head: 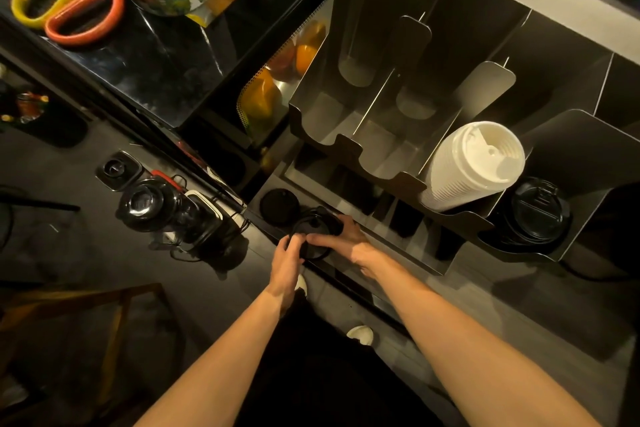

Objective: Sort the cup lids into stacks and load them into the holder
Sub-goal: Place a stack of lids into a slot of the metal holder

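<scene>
Dim counter (485,295), steel holder (346,146) on it. Below the holder's left front corner, left hand (287,260) and right hand (343,236) both curl round a black lid stack (313,234). Square rims flush before lifting; likely bound for the holder's rightmost bay, beside loaded black lids (535,211).

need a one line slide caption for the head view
Left hand and right hand grip black lids near a steel holder that holds a white stack and a black stack
</scene>
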The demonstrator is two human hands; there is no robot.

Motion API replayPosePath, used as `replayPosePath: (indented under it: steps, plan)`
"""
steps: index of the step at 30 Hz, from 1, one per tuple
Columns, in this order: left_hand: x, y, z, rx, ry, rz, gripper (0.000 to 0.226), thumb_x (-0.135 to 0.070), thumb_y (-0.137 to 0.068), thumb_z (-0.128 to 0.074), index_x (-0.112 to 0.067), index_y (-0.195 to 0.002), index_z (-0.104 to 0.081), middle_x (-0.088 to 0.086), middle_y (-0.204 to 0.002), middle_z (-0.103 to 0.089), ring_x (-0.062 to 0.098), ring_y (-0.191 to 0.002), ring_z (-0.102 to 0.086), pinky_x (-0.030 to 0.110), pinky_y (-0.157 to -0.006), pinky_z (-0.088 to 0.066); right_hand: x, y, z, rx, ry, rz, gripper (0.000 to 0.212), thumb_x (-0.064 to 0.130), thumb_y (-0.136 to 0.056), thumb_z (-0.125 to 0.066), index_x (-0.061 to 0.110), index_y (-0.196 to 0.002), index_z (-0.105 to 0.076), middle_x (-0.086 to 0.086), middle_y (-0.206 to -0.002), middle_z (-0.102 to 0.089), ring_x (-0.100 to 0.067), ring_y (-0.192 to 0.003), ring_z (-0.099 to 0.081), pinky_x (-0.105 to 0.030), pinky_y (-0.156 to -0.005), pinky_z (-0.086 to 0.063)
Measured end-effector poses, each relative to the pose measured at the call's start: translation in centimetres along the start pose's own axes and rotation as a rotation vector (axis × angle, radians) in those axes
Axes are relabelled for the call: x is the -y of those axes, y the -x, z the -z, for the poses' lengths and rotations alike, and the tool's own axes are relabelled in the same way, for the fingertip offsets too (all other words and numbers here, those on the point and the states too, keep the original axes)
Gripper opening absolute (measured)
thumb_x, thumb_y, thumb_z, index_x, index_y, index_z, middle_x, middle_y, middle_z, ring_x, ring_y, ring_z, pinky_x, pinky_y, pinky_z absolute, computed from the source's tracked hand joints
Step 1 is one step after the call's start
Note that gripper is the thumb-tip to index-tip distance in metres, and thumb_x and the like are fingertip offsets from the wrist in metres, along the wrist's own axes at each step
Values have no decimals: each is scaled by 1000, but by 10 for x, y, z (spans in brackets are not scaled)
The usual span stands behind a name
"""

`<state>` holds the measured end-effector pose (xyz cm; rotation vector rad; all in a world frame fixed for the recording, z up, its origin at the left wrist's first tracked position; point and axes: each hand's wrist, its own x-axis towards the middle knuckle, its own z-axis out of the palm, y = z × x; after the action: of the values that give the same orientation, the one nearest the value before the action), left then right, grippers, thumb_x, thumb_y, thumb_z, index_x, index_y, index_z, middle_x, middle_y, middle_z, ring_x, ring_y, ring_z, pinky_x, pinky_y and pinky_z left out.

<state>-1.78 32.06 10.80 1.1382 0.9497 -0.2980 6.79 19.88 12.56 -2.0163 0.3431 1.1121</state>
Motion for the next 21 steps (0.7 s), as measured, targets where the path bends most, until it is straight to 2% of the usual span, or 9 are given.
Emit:
replayPosePath:
  steps: [3, 7, 9, 10, 12, 14, 15, 18, 21]
  plan:
    - [2, 0, 1, -3, 33, -14, 25, -29, -101, -55, -10, -116, -61, 4, -112, -67, 23, -117, -62, 42, -108, -44, -2, -1, 0, 16, -31, 12, 109, 49, -67, -89, 24, -152, -26, -8, -151, -44, -30, -137, -43, -35, -98, -39]
    - [4, 5, -1, 9, 104, -38, 22, -22, -103, -52, -5, -113, -59, 1, -103, -62, 19, -106, -61, 34, -97, -49, -4, 2, -2, 13, -63, 46, 104, 44, -70, -89, 24, -151, -27, -8, -149, -45, -29, -135, -44, -31, -93, -38]
    - [6, 7, -1, 23, 130, -35, 23, -26, -100, -56, -7, -111, -60, 2, -103, -63, 20, -108, -61, 35, -97, -49, -5, 7, -3, -1, -104, 67, 100, 39, -72, -89, 23, -150, -29, -6, -146, -48, -22, -124, -48, -25, -88, -39]
    - [6, 9, -1, 29, 133, -37, 31, -33, -96, -61, -8, -113, -60, 3, -106, -65, 22, -112, -62, 37, -101, -48, -6, 9, -3, -2, -121, 76, 97, 38, -73, -88, 23, -150, -30, -5, -143, -49, -17, -117, -48, -20, -82, -40]
    - [8, 10, -1, 43, 147, -44, 62, -48, -78, -70, -10, -125, -57, 3, -114, -68, 22, -116, -62, 39, -101, -48, -9, 15, -2, 28, -175, 95, 92, 34, -76, -87, 23, -149, -31, -3, -139, -52, -10, -107, -49, -14, -70, -39]
    - [5, 15, -4, 58, 170, -56, 81, -54, -68, -72, -14, -135, -49, 4, -122, -67, 19, -115, -63, 34, -94, -48, -12, 20, 0, 77, -254, 117, 86, 28, -79, -84, 21, -147, -33, -3, -135, -55, -9, -105, -54, -12, -71, -43]
    - [4, 16, -4, 68, 182, -61, 87, -56, -66, -73, -16, -138, -46, 5, -125, -66, 18, -115, -63, 34, -96, -48, -13, 23, 1, 90, -286, 128, 83, 27, -80, -84, 21, -147, -34, -4, -135, -56, -11, -108, -56, -13, -75, -46]
    - [3, 19, -6, 75, 193, -116, 97, -59, -62, -78, -17, -140, -41, 10, -131, -63, 23, -121, -62, 42, -109, -45, -12, 31, 7, 87, -291, 152, 73, 31, -82, -81, 25, -141, -39, -3, -133, -57, -13, -112, -56, -14, -76, -45]
    - [-1, 25, -9, 23, 152, -195, 95, -64, -60, -78, -19, -137, -44, 10, -128, -64, 26, -120, -61, 46, -108, -47, -5, 44, 13, 100, -245, 213, 75, 38, -84, -79, 27, -143, -34, -1, -133, -53, -6, -107, -55, -5, -65, -43]
